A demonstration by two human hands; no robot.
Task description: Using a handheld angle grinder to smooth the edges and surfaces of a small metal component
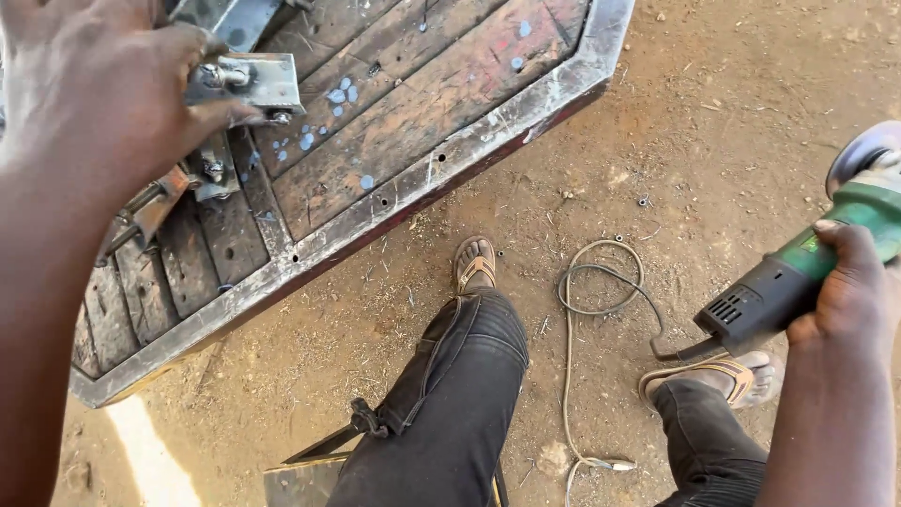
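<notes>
Your left hand (99,89) clamps the steel bracket (249,83) at the wood-and-steel frame's (394,192) upper corner; right hand (849,286) wraps shut on the green angle grinder (798,272), out to your right. Brace the bracket, keep fingers off the disc path, and mind the cord (601,300) by your sandalled feet.

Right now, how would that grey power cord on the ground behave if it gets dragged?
The cord is probably floppy: it lies in loose loops on the dirt. It may snag, since it runs by the sandalled foot. It likely trails the angle grinder in the right hand.
</notes>
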